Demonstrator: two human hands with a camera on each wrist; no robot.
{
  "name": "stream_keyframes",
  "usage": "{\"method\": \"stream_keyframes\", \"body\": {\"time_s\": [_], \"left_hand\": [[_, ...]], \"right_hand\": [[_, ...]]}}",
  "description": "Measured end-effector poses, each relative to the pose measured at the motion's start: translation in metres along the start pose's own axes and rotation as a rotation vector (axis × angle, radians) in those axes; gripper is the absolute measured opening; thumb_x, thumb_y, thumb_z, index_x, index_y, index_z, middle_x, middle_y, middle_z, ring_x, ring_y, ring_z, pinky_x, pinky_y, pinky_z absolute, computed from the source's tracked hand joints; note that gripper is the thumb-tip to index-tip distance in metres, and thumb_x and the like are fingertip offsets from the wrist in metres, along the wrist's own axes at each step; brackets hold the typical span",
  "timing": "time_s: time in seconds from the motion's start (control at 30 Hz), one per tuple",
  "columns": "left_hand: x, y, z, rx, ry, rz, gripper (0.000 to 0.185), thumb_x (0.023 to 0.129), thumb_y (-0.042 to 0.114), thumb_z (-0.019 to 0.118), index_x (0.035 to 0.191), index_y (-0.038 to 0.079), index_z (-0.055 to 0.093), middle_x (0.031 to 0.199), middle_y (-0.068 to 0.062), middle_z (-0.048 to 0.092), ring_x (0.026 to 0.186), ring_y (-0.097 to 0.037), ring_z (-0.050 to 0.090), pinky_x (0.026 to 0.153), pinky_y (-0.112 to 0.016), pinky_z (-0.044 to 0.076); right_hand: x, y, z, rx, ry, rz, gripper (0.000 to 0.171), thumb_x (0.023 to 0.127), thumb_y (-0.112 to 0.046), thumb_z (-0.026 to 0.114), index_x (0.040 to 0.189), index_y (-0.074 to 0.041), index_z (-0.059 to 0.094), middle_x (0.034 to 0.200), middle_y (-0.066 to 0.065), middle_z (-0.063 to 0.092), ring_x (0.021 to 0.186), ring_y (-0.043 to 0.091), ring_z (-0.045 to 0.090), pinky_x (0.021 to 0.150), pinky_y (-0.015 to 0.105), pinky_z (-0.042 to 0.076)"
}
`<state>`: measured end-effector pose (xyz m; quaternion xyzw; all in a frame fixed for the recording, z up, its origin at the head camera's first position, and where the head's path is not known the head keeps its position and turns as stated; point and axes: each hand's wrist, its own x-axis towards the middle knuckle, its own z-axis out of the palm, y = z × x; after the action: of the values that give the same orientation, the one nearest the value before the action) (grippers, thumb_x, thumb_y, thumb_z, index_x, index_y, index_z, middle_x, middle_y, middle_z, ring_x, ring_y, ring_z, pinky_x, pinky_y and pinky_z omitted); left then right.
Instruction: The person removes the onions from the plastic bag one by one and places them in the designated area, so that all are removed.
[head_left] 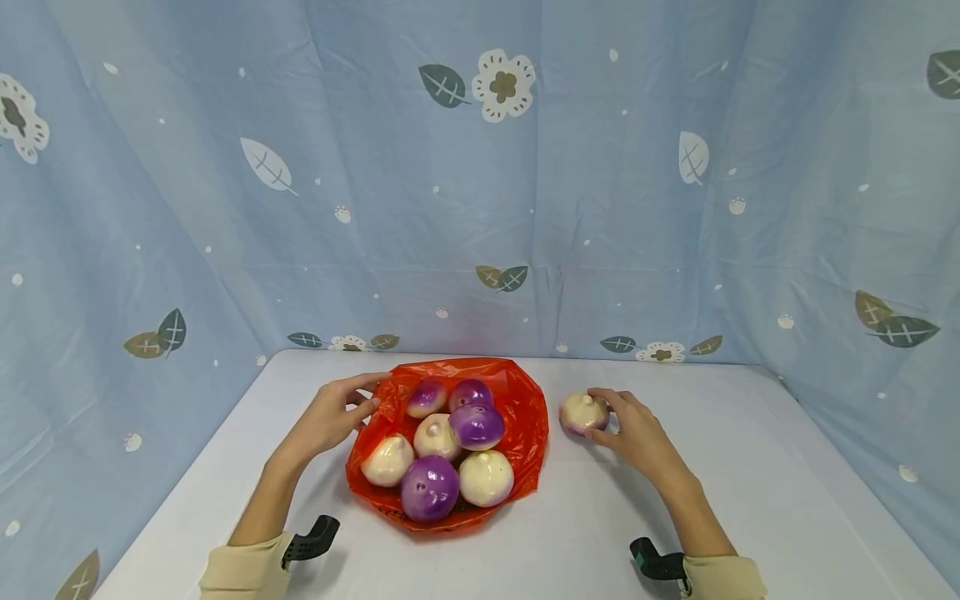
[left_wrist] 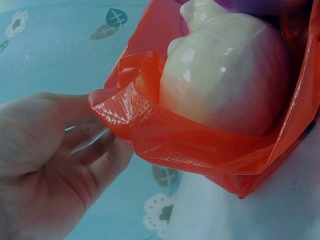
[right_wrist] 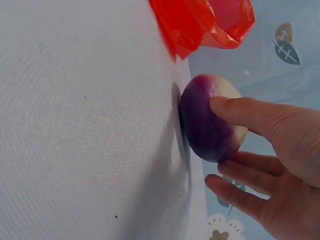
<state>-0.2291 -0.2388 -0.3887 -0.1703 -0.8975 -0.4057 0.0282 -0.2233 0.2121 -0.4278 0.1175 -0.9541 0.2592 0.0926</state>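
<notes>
The red plastic bag (head_left: 525,417) sits in the middle of the white table (head_left: 750,500), and everything else places itself around it.

At the bag's left rim, the person's left hand (head_left: 333,417) pinches the plastic edge between thumb and fingers; the left wrist view shows the fingers (left_wrist: 95,145) curled under a fold of red film (left_wrist: 130,112), so the mouth is held open on that side. Just inside that fold a pale turnip (left_wrist: 225,75) presses against the plastic.

Inside the bag lie seven of these purple-and-white turnips (head_left: 450,450), heaped and touching one another, some purple side up, some white.

Just off the bag's right rim, one loose turnip (head_left: 583,412) rests on the table, apart from the plastic. The right hand (head_left: 637,429) is at it: in the right wrist view the thumb (right_wrist: 245,110) lies across its purple side and the other fingers curve under it, so I read this as a light grip, though the turnip looks not yet lifted off the cloth.

To my eye the step in hand is picking up this last stray turnip while the other hand keeps the bag open. The next move would call for closing the grip firmly, lifting clear of the table, and carrying it over the right rim without dragging the thin plastic or toppling the heap.
</notes>
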Motion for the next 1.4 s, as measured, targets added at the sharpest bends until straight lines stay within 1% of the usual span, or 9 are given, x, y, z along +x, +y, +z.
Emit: {"method": "stream_keyframes", "body": {"time_s": [0.27,0.53,0.77,0.9,1.17,1.4], "left_hand": [[-0.001,0.000,-0.001,0.008,-0.004,-0.007,0.043,0.094,0.002,0.060,0.137,0.009,0.057,0.115,-0.020,0.066,0.082,-0.021,0.068,0.060,-0.023,0.058],[-0.002,0.000,-0.001,0.007,-0.011,-0.015,0.043,0.095,0.003,0.060,0.137,0.010,0.057,0.116,-0.019,0.066,0.083,-0.020,0.068,0.060,-0.023,0.058],[-0.002,0.000,-0.001,0.009,-0.011,-0.017,0.043,0.095,0.003,0.060,0.137,0.010,0.057,0.116,-0.019,0.066,0.084,-0.020,0.068,0.061,-0.023,0.058],[-0.002,0.001,-0.001,0.011,-0.011,-0.018,0.043,0.095,0.003,0.060,0.137,0.010,0.057,0.116,-0.019,0.066,0.084,-0.020,0.068,0.061,-0.023,0.058],[-0.001,0.003,-0.002,0.016,-0.011,-0.018,0.043,0.094,0.003,0.060,0.137,0.009,0.057,0.116,-0.020,0.066,0.083,-0.020,0.068,0.061,-0.022,0.058],[-0.001,0.003,-0.002,0.016,-0.011,-0.017,0.043,0.095,0.003,0.060,0.137,0.010,0.057,0.116,-0.020,0.066,0.083,-0.020,0.067,0.060,-0.023,0.058]], "right_hand": [[0.000,0.001,0.003,-0.007,0.020,-0.021,0.062,0.080,-0.018,0.081,0.135,-0.006,0.054,0.121,0.022,0.062,0.111,0.044,0.060,0.093,0.062,0.050],[-0.001,-0.001,-0.001,-0.014,0.021,-0.015,0.061,0.081,-0.019,0.080,0.135,-0.006,0.055,0.123,0.023,0.061,0.112,0.045,0.059,0.093,0.063,0.049],[-0.001,-0.004,-0.006,-0.020,0.023,-0.005,0.058,0.079,-0.018,0.081,0.132,-0.008,0.057,0.116,0.020,0.064,0.101,0.037,0.064,0.083,0.057,0.055],[-0.002,-0.004,-0.008,-0.025,0.021,-0.008,0.056,0.080,-0.019,0.080,0.130,-0.009,0.058,0.116,0.019,0.065,0.099,0.035,0.065,0.079,0.055,0.056],[-0.002,-0.009,-0.011,-0.046,0.058,-0.035,0.055,0.081,-0.022,0.079,0.131,-0.011,0.059,0.121,0.019,0.065,0.109,0.040,0.062,0.088,0.060,0.053],[-0.005,-0.027,-0.016,-0.046,0.066,-0.041,0.057,0.082,-0.030,0.079,0.134,-0.014,0.058,0.126,0.017,0.063,0.115,0.040,0.060,0.090,0.061,0.052]]}}
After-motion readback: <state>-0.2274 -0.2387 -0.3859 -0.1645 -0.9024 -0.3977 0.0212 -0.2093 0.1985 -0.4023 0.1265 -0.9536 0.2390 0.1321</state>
